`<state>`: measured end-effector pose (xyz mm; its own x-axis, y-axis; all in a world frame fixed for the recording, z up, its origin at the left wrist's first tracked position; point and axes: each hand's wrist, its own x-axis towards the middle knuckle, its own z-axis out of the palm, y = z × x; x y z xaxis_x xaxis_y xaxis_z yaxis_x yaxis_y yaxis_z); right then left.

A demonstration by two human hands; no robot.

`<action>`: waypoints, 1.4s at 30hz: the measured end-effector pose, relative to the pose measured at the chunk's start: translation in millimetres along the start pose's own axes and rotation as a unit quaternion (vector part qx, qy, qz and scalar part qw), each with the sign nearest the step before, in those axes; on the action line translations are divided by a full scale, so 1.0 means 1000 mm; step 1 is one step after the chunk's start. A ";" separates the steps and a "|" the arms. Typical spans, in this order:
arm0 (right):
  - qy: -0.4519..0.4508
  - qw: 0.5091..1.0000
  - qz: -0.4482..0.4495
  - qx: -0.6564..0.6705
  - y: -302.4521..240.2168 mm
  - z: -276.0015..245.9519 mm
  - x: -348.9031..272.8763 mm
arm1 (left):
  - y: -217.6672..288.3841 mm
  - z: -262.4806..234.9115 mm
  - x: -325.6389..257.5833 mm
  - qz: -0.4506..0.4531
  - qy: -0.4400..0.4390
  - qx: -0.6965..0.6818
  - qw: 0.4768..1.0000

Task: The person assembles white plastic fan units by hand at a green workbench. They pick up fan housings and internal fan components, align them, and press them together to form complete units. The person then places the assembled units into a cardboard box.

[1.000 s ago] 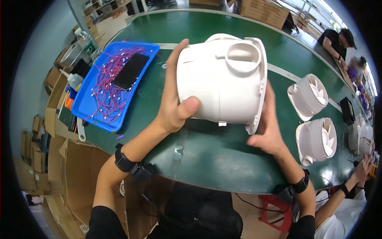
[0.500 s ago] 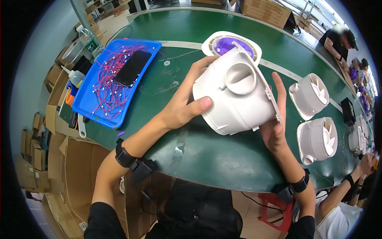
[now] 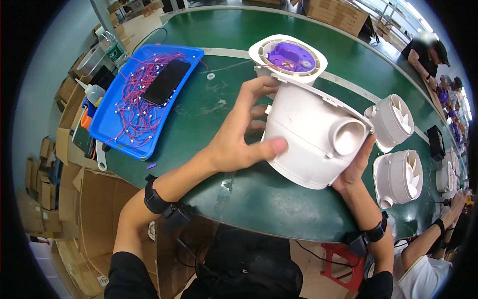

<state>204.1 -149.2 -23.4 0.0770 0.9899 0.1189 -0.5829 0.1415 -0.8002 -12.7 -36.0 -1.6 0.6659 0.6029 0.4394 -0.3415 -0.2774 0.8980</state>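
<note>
Between my two hands is a white plastic fan housing [image 3: 311,134], tilted above the green table, its flat flange up and a short round port at its right side. My left hand [image 3: 239,137] grips its left side, thumb on the front wall and fingers behind it. On the lower right, my right hand [image 3: 354,167] supports it, with part of the fingers hidden behind. Just beyond it sits another white housing [image 3: 255,52] with a purple round part [image 3: 291,56] and thin reddish wires inside.
To the left lies a blue tray [image 3: 107,132] of pink-red wires with a black phone [image 3: 167,82] on top. Two white fan housings [image 3: 391,122] with visible blades stand at the right. A small white ring [image 3: 210,76] rests on the table [image 3: 199,134]. Co-workers sit along the right.
The housing has been turned in my hands, so its port moved from the upper middle to the right side and its flange now faces away. More of the purple-centred housing shows.
</note>
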 end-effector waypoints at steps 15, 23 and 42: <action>-0.040 0.989 0.003 -0.142 -0.002 0.008 0.003 | 0.004 0.009 0.004 -0.014 0.043 -0.014 0.999; 0.022 0.985 -0.045 -0.162 -0.001 0.028 0.008 | 0.001 0.008 0.000 -0.044 0.023 -0.049 0.998; 0.053 0.997 -0.032 -0.052 0.010 -0.005 0.002 | -0.007 -0.002 0.007 -0.120 0.073 -0.069 0.988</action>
<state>202.8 -145.5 -33.8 0.1990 0.9734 0.1133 -0.4867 0.1986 -0.8507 -7.3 -28.2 -4.5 0.6400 0.7424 0.1981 -0.2802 -0.0146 0.9598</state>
